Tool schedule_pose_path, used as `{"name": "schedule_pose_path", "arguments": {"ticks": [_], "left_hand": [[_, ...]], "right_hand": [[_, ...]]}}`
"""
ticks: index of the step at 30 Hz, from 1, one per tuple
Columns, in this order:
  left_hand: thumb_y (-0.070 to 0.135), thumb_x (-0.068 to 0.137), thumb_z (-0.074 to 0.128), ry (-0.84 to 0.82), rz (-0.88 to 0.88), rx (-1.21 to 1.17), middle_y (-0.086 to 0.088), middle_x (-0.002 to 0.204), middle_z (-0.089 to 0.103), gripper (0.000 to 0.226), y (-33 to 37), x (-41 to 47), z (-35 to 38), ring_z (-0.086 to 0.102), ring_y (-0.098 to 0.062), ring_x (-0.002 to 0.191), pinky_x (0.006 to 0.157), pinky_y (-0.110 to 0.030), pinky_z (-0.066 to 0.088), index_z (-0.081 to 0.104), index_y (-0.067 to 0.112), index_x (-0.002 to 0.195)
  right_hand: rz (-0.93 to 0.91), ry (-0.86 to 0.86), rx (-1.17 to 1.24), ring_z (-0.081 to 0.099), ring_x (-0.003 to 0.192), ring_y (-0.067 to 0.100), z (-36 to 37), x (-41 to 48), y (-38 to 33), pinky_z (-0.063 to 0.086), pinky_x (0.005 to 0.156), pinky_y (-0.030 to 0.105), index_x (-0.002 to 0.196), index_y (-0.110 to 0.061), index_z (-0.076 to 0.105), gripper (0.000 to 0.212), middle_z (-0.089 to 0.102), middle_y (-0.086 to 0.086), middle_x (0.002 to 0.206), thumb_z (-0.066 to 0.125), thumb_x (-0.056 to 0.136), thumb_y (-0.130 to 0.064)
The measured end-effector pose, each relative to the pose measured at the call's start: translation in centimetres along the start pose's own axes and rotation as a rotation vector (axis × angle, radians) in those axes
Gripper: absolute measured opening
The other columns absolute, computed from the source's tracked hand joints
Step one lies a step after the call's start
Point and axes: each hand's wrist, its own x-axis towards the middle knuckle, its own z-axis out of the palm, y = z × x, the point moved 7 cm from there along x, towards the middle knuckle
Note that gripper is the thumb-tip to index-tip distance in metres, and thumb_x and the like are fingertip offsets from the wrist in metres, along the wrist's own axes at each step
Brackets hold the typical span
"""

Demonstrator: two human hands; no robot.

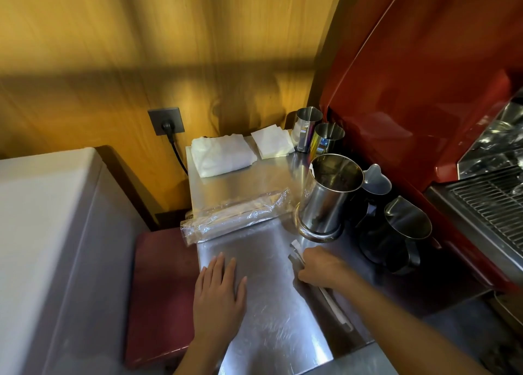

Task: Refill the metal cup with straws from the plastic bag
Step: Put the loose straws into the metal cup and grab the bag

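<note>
Warm wood panelling backs a stainless counter [254, 176], with a pale appliance [42, 233] at far left and a wall socket [166, 121] above its corner. Moving right, a folded white cloth [220, 156] and a stack of napkins [271, 144] sit at the back of the counter. Nearer, the plastic bag [237, 219] lies on its side, rolled and looking mostly empty. The left hand [219, 295] rests flat on the steel, fingers spread, gripping nothing. Further right, the right hand [322, 267] is curled down over a few white paper-wrapped straws [334, 304] lying on the counter; the fingers seem closed around them, though how firm the hold is cannot be told. Just beyond that hand stands the tall metal cup [328, 196], upright, open-mouthed and apparently without straws in it, with smaller steel pitchers [319, 135] behind it, dark jugs [396, 233] beside it, and a red espresso machine [424, 77] at far right. Judging by this, the step in hand is gathering loose straws; next they need lifting, turning upright and dropping into the cup's mouth without nudging the jugs.
</note>
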Motion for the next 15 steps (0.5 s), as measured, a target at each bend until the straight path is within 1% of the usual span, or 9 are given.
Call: {"name": "schedule_pose_path", "arguments": {"ticks": [1,2,4,6,8,10,12,13,15], "left_hand": [[0.046,0.09,0.029,-0.006,-0.002,0.0,-0.017,0.122,0.064,0.057,0.0,0.0,0.0,0.058,-0.032,0.115,0.097,-0.048,0.044,0.064,0.008,0.114],[0.048,0.093,0.021,-0.017,-0.007,-0.004,-0.016,0.121,0.064,0.062,-0.1,0.0,0.0,0.058,-0.031,0.115,0.096,-0.047,0.044,0.064,0.008,0.114],[0.051,0.093,0.011,-0.021,-0.015,-0.013,-0.015,0.121,0.064,0.071,-0.1,0.0,-0.1,0.058,-0.031,0.115,0.096,-0.046,0.045,0.064,0.009,0.113],[0.051,0.093,0.008,-0.02,-0.017,-0.016,-0.015,0.121,0.064,0.073,-0.1,0.0,-0.2,0.058,-0.031,0.115,0.096,-0.046,0.044,0.064,0.009,0.113],[0.051,0.093,0.008,-0.021,-0.015,-0.015,-0.016,0.12,0.064,0.073,0.0,0.1,-0.1,0.058,-0.031,0.115,0.096,-0.046,0.045,0.064,0.008,0.113],[0.051,0.093,0.009,-0.022,-0.015,-0.015,-0.016,0.12,0.064,0.072,0.0,0.1,-0.1,0.058,-0.031,0.115,0.095,-0.046,0.046,0.065,0.008,0.112],[0.051,0.093,0.009,-0.026,-0.02,-0.019,-0.015,0.12,0.065,0.073,0.0,0.1,-0.1,0.058,-0.031,0.115,0.094,-0.046,0.046,0.065,0.009,0.112],[0.051,0.093,0.008,-0.029,-0.023,-0.021,-0.015,0.12,0.065,0.074,0.0,0.1,-0.1,0.058,-0.031,0.115,0.094,-0.046,0.046,0.065,0.009,0.112],[0.052,0.093,0.006,-0.037,-0.027,-0.023,-0.015,0.119,0.065,0.075,0.0,0.1,-0.1,0.059,-0.03,0.114,0.093,-0.046,0.047,0.065,0.009,0.111]], "right_hand": [[-0.021,0.0,0.053,0.059,0.09,0.029,-0.4,-0.2,0.0,0.045,0.067,0.028,0.087,-0.018,0.054,0.012,0.062,0.006,0.088,0.053,0.076,-0.024],[-0.035,0.016,0.108,0.058,0.082,0.026,-1.0,-0.3,0.0,0.041,0.058,0.024,0.071,-0.02,0.047,0.009,0.057,0.0,0.075,0.054,0.075,-0.024],[-0.067,0.068,0.201,0.053,0.074,0.02,-2.7,-0.7,-0.2,0.033,0.049,0.022,0.058,-0.024,0.037,0.025,0.05,-0.003,0.067,0.055,0.075,-0.024],[-0.113,0.145,0.28,0.056,0.075,0.024,-5.2,-1.4,-0.9,0.039,0.054,0.026,0.061,-0.023,0.042,0.019,0.057,0.004,0.077,0.054,0.076,-0.022],[-0.183,0.242,0.35,0.06,0.071,0.027,-8.3,-2.7,-1.8,0.046,0.06,0.033,0.07,-0.02,0.049,0.01,0.061,0.01,0.077,0.053,0.08,-0.02],[-0.26,0.352,0.384,0.059,0.067,0.022,-11.6,-4.4,-2.8,0.044,0.06,0.033,0.081,-0.016,0.055,0.006,0.063,0.008,0.076,0.052,0.084,-0.019],[-0.335,0.52,0.41,0.056,0.058,0.012,-14.9,-6.4,-3.3,0.038,0.054,0.024,0.096,-0.009,0.058,0.013,0.065,0.01,0.074,0.052,0.088,-0.016],[-0.369,0.614,0.432,0.053,0.05,0.004,-16.4,-7.5,-3.4,0.035,0.049,0.018,0.098,-0.006,0.058,0.014,0.064,0.009,0.069,0.053,0.088,-0.015],[-0.427,0.808,0.501,0.052,0.046,0.001,-19.0,-9.6,-3.2,0.035,0.045,0.012,0.092,-0.002,0.059,0.013,0.062,0.008,0.064,0.054,0.089,-0.014]]}}
